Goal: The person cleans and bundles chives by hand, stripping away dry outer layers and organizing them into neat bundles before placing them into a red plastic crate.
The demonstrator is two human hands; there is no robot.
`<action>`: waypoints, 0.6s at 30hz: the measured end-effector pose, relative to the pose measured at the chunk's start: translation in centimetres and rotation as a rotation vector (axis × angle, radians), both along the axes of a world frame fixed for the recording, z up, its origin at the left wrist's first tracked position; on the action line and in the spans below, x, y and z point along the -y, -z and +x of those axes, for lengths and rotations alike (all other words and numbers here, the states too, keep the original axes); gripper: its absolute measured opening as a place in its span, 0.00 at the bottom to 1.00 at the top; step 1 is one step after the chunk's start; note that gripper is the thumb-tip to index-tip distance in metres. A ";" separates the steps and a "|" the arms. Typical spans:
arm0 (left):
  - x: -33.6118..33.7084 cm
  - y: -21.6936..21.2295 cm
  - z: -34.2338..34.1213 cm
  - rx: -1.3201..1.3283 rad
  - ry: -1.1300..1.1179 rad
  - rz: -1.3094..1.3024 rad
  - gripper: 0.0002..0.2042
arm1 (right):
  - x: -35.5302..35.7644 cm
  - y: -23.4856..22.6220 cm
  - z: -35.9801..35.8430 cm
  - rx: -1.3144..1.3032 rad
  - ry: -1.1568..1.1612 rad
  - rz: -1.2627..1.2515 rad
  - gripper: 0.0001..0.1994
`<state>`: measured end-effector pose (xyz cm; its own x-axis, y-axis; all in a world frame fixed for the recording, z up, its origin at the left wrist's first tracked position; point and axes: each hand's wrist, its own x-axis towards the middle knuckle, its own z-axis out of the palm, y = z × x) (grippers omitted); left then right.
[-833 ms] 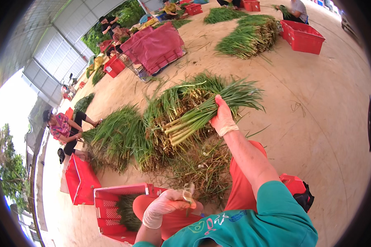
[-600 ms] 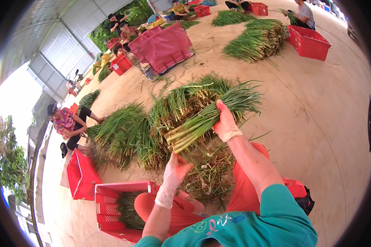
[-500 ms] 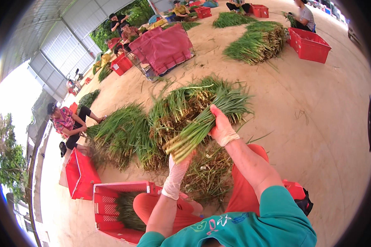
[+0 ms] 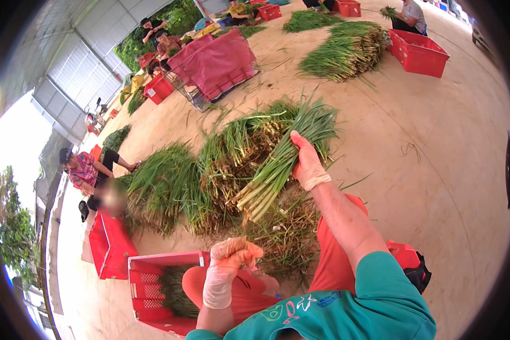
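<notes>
My right hand (image 4: 309,161), in a thin pale glove, is closed round a bunch of green onions (image 4: 272,175). The pale, trimmed-looking stalk ends point down and to the left; the long green leaves fan out up and to the right. Below the stalk ends, apart from them, is my left hand (image 4: 228,263), also gloved. Its fingers are curled in, and whether they hold anything is hidden. Just beyond the held bunch lies a heap of green onions (image 4: 246,141) with brownish roots. Loose peeled leaves and scraps (image 4: 289,232) cover the floor between my legs.
A red crate (image 4: 144,283) with greens inside stands by my left knee, another red crate (image 4: 110,243) beyond it. More green onions (image 4: 164,181) lie at left, where a person (image 4: 85,170) sits. Ahead stands a cart with a maroon cover (image 4: 215,65); farther right are a pile (image 4: 345,51) and a red crate (image 4: 419,54).
My left hand has dropped away from the stalk ends, down and to the left, with fingers curled. The bunch stays in my right hand, turned a little steeper. The whole view has shifted slightly.
</notes>
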<state>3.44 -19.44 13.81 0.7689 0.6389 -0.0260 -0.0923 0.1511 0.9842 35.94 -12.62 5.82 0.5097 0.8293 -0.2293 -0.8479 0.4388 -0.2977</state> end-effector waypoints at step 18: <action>-4.1 4.4 6.4 -0.102 -0.361 -0.163 0.08 | 0.9 -0.9 -5.2 0.329 0.010 0.042 0.05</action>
